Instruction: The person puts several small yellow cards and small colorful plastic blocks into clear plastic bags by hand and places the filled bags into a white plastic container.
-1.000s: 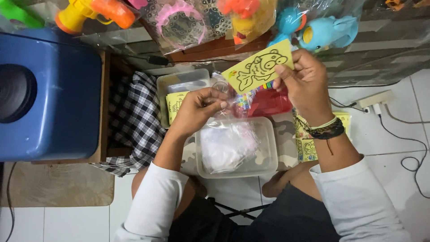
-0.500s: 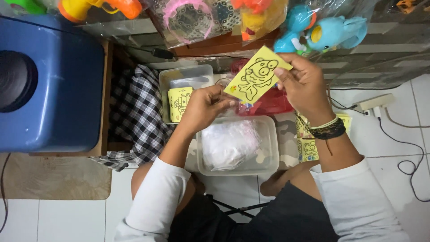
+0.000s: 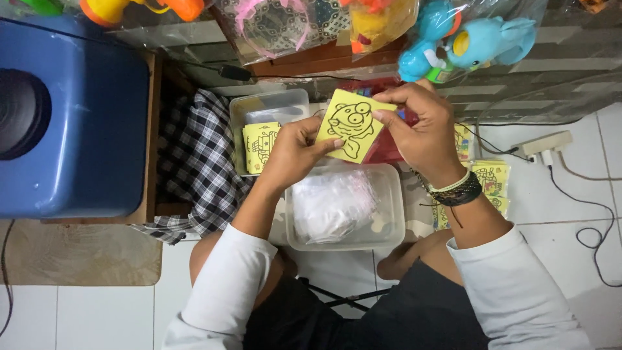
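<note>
A yellow card with a black cartoon fish outline (image 3: 350, 125) is held up between both hands. My left hand (image 3: 295, 150) pinches its lower left edge. My right hand (image 3: 421, 126) grips its right and top edge; that wrist wears several bracelets. Below the hands sits a clear plastic tub (image 3: 395, 214) with small clear bags in it. Behind my left hand another clear tub (image 3: 272, 105) holds more yellow cards (image 3: 258, 146). A red packet (image 3: 387, 150) lies partly hidden under my right hand.
A big blue container (image 3: 84, 123) stands at left on a low wooden table. A checked cloth (image 3: 194, 162) lies beside it. Bagged toys (image 3: 466, 39) hang along the top. More yellow cards (image 3: 492, 181) and a power strip with cables (image 3: 547, 144) lie at right on white tiles.
My left hand let go of a small clear bag with coloured pieces and came up to take the card's lower edge. The card dropped slightly lower between both hands.
</note>
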